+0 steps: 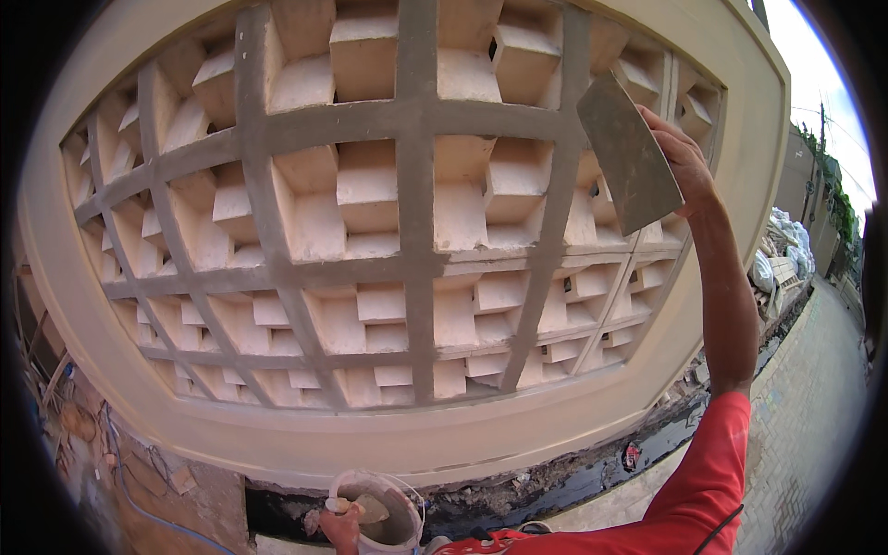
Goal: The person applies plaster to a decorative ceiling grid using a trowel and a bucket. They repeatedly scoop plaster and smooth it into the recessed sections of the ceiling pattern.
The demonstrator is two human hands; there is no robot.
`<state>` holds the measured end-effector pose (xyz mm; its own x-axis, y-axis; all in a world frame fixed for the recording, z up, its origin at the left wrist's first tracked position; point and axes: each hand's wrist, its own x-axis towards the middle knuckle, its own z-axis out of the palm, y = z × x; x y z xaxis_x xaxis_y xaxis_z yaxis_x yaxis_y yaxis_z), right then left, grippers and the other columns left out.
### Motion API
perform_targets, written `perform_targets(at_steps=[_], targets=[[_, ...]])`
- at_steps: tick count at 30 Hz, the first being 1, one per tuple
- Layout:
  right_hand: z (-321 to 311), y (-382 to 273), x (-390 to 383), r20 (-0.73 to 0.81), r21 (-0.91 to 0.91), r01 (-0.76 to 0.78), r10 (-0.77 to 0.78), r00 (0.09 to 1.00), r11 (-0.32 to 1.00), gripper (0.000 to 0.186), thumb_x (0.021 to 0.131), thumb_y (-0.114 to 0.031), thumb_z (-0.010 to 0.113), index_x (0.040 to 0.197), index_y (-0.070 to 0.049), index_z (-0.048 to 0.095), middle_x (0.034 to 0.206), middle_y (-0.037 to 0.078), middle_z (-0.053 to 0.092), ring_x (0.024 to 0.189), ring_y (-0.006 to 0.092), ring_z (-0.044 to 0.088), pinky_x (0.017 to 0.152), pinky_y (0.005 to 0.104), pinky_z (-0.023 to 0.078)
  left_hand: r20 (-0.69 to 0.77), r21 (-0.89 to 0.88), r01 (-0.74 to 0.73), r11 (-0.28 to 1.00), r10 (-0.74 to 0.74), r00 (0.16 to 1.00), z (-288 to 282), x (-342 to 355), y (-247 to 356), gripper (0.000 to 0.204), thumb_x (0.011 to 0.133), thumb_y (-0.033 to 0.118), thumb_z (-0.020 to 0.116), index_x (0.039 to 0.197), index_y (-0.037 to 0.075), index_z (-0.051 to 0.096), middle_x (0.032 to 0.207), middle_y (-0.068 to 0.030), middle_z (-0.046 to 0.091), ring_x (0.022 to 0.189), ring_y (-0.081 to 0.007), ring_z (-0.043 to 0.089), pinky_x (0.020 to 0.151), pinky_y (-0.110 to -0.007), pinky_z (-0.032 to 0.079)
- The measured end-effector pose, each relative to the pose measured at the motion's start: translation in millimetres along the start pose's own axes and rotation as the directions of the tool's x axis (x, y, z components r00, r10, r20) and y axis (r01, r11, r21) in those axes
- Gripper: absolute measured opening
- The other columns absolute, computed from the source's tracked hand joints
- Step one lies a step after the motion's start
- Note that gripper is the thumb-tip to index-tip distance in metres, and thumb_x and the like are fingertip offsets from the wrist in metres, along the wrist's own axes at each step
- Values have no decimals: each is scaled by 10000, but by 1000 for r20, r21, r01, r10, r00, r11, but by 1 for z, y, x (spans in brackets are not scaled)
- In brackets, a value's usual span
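My right hand (686,165) is raised at the right, with its fingers closed on the edge of a flat rectangular plastering trowel (629,157). The grey plate is held up before the upper right of a pale lattice block wall (365,194), hiding part of it; whether it touches the wall I cannot tell. Low down, my left hand (342,529) is closed round the light handle of a small pointed trowel (373,508). That trowel's blade is over or inside a whitish bucket (413,527), whose wet-looking inside is grey.
Grey mortar bands (421,176) cover most lattice joints; some at the right are pale. A smooth cream frame (518,427) surrounds the lattice. Below it runs a dark, debris-strewn ditch (592,474). A blue hose (153,518) lies at left; white sacks (788,242) and a paved lane (814,398) are right.
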<state>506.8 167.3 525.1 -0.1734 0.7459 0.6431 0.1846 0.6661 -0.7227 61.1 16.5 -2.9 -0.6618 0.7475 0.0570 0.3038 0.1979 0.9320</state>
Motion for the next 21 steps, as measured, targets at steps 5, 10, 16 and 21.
perform_targets(at_steps=[5,10,16,21], targets=[[21,33,25,-172,580,59,52,984,813,273,961,-165,496,1191,-37,568,1048,73,625,873,176,624,670,304,544,-38,-79,55,995,-58,998,10,-2,-16,198,643,-8,770,786,-51,639,743,-100,672,655,-181,634,670,-332,514],[34,48,45,-97,737,33,57,994,675,207,969,-163,463,1112,-63,575,990,61,622,784,167,604,530,278,478,-27,-153,89,984,-94,995,0,-7,-22,189,648,-9,768,786,-45,644,736,-94,666,655,-176,624,671,-333,511],[46,46,47,-82,751,10,78,994,660,192,973,-176,434,1083,-86,563,956,41,615,748,151,579,489,257,422,-23,-97,21,995,-23,999,-6,-7,-45,245,663,11,765,857,-83,649,770,-104,669,670,-180,628,664,-324,517],[61,40,44,-139,744,29,112,984,668,170,973,-196,448,1060,-102,560,934,30,612,731,146,570,486,246,406,-47,-111,17,994,-23,999,-6,-3,-54,275,662,13,770,884,-83,637,797,-111,665,693,-183,628,670,-331,518]])
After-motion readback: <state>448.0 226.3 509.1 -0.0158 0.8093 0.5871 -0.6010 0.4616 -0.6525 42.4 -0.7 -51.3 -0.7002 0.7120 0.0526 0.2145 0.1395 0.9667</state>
